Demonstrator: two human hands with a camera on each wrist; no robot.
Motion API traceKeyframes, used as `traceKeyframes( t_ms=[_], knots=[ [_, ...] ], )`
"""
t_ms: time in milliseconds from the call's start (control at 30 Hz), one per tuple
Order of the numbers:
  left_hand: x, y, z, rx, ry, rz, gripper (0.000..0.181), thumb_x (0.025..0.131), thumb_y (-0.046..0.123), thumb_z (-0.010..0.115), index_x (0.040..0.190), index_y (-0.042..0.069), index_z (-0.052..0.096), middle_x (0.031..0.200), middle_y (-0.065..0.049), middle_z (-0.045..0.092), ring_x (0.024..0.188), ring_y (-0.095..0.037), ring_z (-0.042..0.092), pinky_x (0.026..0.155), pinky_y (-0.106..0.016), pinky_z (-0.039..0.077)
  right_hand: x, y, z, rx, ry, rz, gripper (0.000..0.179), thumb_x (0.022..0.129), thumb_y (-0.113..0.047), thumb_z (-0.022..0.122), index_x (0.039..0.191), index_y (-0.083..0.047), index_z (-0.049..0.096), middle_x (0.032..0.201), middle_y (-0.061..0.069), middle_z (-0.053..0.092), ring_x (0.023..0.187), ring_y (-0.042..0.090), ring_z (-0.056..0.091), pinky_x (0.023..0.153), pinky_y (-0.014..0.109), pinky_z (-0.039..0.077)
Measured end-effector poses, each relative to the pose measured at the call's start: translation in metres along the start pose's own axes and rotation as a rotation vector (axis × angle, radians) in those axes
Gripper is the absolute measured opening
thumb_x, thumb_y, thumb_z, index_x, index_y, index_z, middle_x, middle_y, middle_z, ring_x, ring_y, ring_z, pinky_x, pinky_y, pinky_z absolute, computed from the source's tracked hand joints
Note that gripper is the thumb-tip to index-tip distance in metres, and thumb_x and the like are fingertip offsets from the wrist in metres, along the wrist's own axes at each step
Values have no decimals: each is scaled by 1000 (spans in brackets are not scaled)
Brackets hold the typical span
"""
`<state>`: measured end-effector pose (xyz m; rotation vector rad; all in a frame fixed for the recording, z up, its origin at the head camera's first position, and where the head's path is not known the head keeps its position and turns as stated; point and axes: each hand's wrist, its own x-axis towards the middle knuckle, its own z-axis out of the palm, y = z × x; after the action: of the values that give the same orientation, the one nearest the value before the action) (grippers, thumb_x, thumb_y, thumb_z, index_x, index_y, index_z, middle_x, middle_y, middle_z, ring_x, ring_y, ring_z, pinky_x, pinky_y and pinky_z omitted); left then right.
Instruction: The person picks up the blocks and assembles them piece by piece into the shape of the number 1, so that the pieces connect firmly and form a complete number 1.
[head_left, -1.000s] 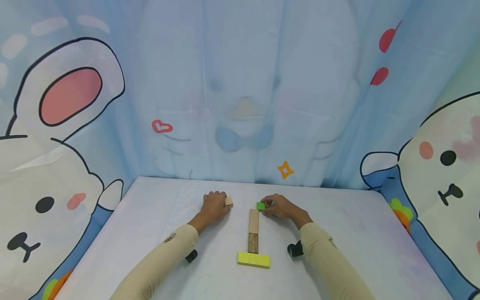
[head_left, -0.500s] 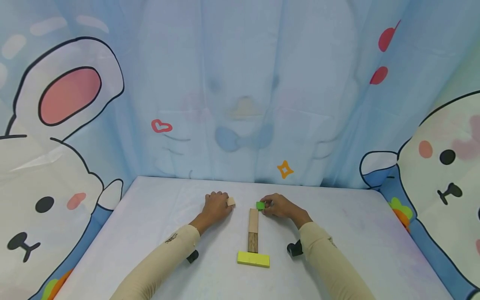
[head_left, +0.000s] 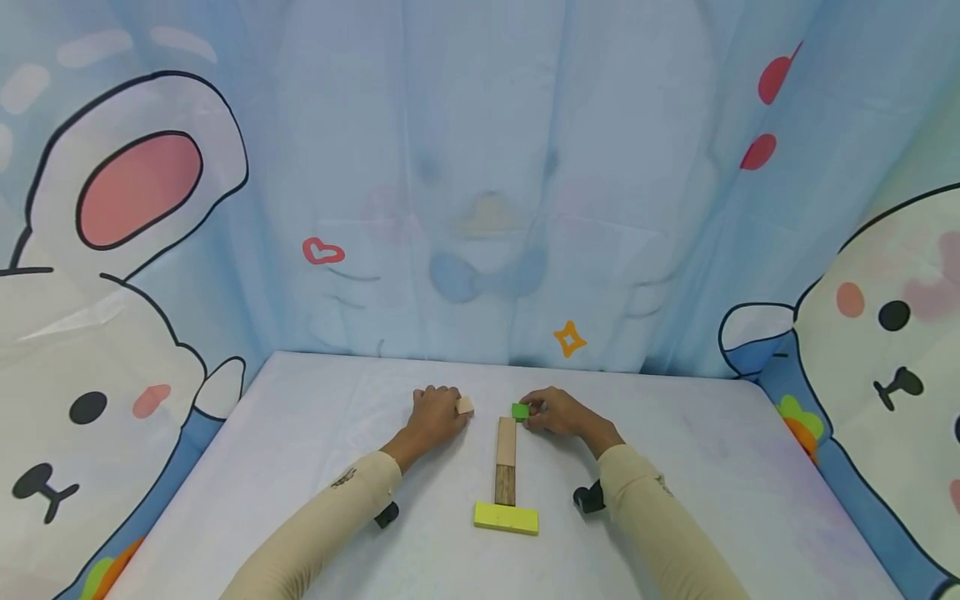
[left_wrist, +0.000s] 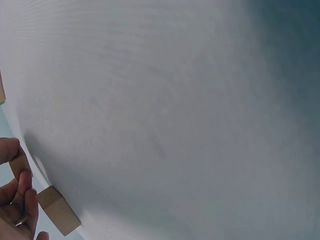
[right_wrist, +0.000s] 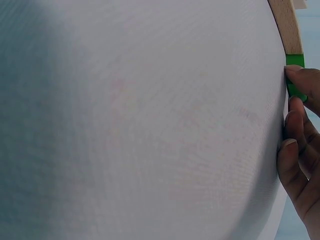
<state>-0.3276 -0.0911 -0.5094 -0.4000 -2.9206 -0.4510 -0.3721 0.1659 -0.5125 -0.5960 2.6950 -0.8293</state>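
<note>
My left hand (head_left: pixel 437 419) is at the far left of a block row and pinches a plain wooden block (head_left: pixel 464 406). In the left wrist view, thumb and fingertips sit around wood (left_wrist: pixel 20 165), and another wooden face (left_wrist: pixel 59 212) shows just past the fingers. Across from it, my right hand (head_left: pixel 557 412) pinches a small green block (head_left: pixel 521 411) at the row's far end. That green block lies against the end of a pale wooden block (head_left: pixel 507 442). A darker wooden block (head_left: pixel 506 485) follows, then a yellow block (head_left: pixel 506 518) set crosswise at the near end.
The blocks lie on a white cloth-covered table (head_left: pixel 675 533), with a printed blue curtain (head_left: pixel 480 125) behind its far edge. Dark wrist cameras (head_left: pixel 589 497) hang below both sleeves, close to the cloth.
My left hand has slid a little to the right with its wooden block, nearer to the row. The right hand stays in place on the green block.
</note>
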Motion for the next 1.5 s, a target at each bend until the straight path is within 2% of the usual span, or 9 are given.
traceKeyframes(
  t_ms=[400,633,1133,1500],
  knots=[
    [2,1,1,-49,-20,-29,26,91,20,73,107,0,70,93,-11,71,84,-26,60,86,-48,41,-1,1,1,7,6,19,38,90,-15,75,125,-3,68,96,4,65,89,18,54,79,35,47],
    [1,3,0,-48,-45,-39,27,91,19,72,109,0,69,93,-11,71,85,-26,61,85,-48,41,-2,2,1,12,7,16,38,90,-15,75,125,-3,68,96,3,64,89,18,53,78,33,46],
    [1,6,-2,-54,-38,-18,29,91,20,72,111,-1,70,95,-12,71,86,-27,62,84,-48,43,-1,2,0,8,9,-2,37,90,-15,75,124,-4,68,93,2,63,89,17,52,78,33,45],
    [4,5,4,-48,-38,3,27,91,21,72,109,0,71,92,-9,71,83,-24,61,83,-46,44,-1,1,0,14,5,12,37,89,-16,75,124,-5,68,95,2,63,89,17,53,79,34,46]
  ],
)
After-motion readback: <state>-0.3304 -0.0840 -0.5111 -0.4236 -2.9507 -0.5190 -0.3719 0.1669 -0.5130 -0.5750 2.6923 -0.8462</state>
